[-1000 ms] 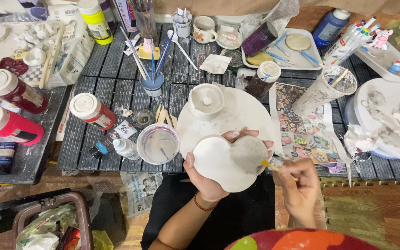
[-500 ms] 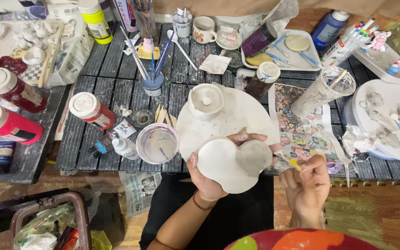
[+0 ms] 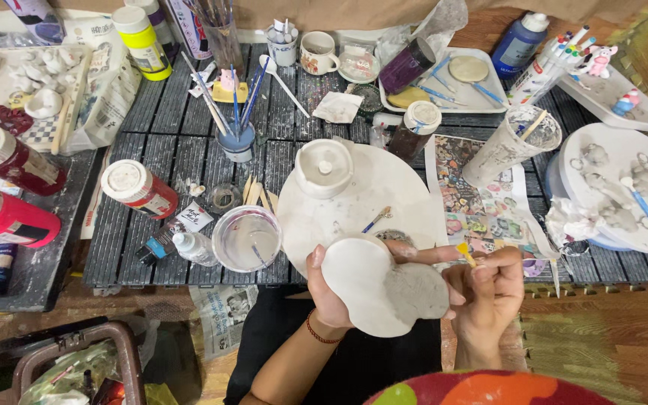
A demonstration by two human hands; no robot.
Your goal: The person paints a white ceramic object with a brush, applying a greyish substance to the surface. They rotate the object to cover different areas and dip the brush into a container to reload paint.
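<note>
left hand [image 3: 331, 296] gripping white clay piece [image 3: 380, 289], water cup [image 3: 247, 238] beside, white turntable [image 3: 399, 187] behind

A dark slatted surface [image 3: 151, 142] carries a crowd of craft supplies. At the left lie two red paint bottles [image 3: 140, 189] with white caps, and a yellow bottle [image 3: 142, 41] stands near the back. A blue cup [image 3: 237, 142] holds several brushes. Just beside a round white board [image 3: 406, 195] sits a clear cup of cloudy water [image 3: 247, 238], and a lidded white jar [image 3: 324, 166] rests on the board. A white tray [image 3: 451, 90] lies at the back, a blue bottle [image 3: 519, 41] beside it. At the right, a round plate [image 3: 624, 187] bears small grey figures.
</note>
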